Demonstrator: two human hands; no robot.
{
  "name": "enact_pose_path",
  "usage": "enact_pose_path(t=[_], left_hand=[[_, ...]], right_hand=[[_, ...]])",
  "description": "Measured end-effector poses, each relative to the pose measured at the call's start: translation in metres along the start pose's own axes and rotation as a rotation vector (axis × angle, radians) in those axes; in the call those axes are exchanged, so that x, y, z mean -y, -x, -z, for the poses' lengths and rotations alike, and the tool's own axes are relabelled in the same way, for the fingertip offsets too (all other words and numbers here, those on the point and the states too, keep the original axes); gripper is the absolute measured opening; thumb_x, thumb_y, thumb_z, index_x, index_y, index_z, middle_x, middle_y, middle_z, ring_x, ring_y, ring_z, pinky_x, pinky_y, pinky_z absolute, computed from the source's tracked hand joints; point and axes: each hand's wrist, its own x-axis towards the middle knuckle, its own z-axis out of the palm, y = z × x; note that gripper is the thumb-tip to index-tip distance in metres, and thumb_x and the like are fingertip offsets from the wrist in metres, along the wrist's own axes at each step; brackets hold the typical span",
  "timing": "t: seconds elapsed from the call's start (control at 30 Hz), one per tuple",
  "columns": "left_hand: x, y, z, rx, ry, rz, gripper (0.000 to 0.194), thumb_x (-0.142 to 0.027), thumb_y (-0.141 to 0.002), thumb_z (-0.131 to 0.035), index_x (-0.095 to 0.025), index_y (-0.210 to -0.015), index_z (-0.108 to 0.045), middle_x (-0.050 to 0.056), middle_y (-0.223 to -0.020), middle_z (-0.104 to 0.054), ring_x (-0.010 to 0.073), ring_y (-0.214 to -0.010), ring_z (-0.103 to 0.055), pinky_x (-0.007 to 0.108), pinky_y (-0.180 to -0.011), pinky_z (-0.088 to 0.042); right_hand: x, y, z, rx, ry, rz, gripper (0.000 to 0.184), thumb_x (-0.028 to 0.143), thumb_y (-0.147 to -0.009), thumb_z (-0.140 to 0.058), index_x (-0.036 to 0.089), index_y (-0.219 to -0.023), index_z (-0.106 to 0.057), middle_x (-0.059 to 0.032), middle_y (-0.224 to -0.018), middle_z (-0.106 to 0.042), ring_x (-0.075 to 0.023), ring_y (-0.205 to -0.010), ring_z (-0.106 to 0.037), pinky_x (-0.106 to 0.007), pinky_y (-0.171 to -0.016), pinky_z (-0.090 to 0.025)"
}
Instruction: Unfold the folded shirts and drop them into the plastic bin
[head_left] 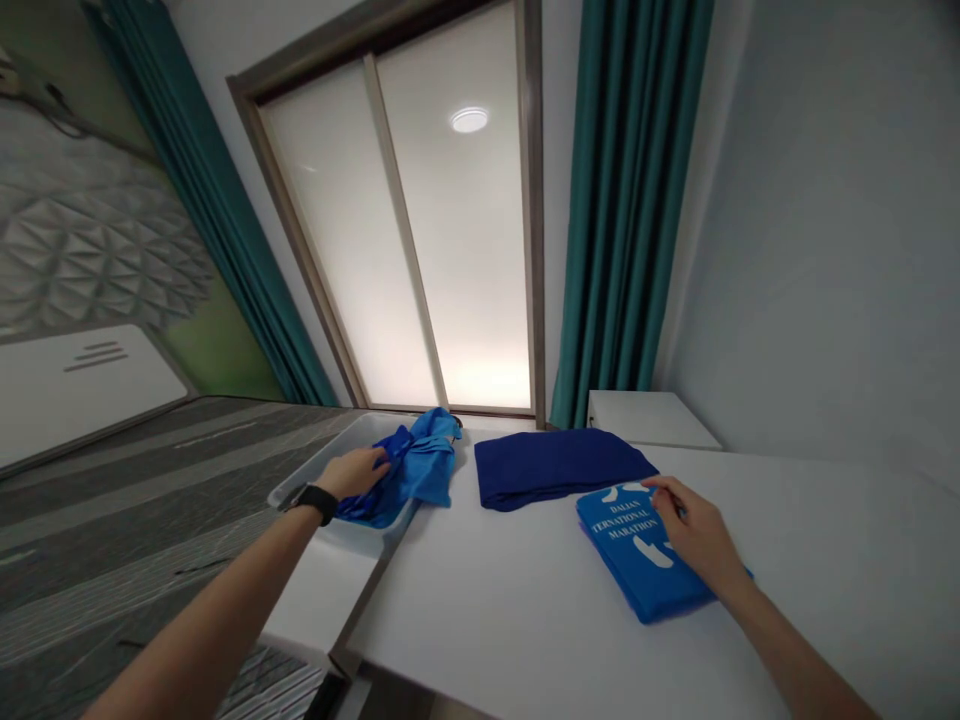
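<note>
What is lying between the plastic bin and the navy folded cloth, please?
In the head view, the light blue cloth hangs over the rim of the plastic bin; then white tabletop up to the navy folded cloth.

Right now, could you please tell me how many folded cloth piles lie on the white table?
2: the dark blue pile farther back, and the bright blue pile with white lettering, by the right hand. More pieces may be hidden underneath.

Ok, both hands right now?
Left hand: fingers at the bunched blue cloth, grip unclear.
Right hand: half curled over the folded printed cloth, grip unclear.
</note>
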Motion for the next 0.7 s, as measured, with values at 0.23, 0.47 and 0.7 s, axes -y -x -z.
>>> enact_pose_path(t=[0.23,0.47,0.7], left_hand=[[-0.056,-0.016,-0.030,0.152,-0.047,-0.067,0.062,-0.059,-0.083,-0.052,-0.019,-0.131,-0.053,0.018,-0.105,-0.070,0.0394,-0.099,-0.066,0.047,-0.080,-0.048],[-0.046,-0.020,-0.029,0.079,0.006,-0.049,0.032,-0.037,-0.095,-0.036,-0.027,-0.110,-0.062,0.007,-0.103,-0.071,0.0256,-0.099,-0.066,0.034,-0.080,-0.048],[0.011,-0.015,-0.001,0.194,-0.072,0.053,0.025,-0.039,-0.076,-0.058,-0.024,-0.092,-0.069,0.010,-0.087,-0.073,0.0319,-0.084,-0.069,0.040,-0.072,-0.052]], right_hand=[[-0.003,0.000,0.000,0.007,0.032,-0.019,0.030,0.041,-0.083,-0.044,0.022,-0.091,-0.067,-0.0023,-0.068,-0.068,-0.0205,-0.060,-0.062,-0.030,-0.055,-0.046],[-0.007,0.000,-0.003,0.044,0.028,-0.011,0.031,0.042,-0.084,-0.043,0.023,-0.090,-0.067,-0.0016,-0.063,-0.065,-0.0203,-0.057,-0.062,-0.029,-0.052,-0.046],[-0.009,-0.001,-0.004,0.057,0.014,-0.035,0.032,0.042,-0.085,-0.042,0.023,-0.094,-0.065,-0.0009,-0.063,-0.064,-0.0198,-0.057,-0.061,-0.029,-0.052,-0.047]])
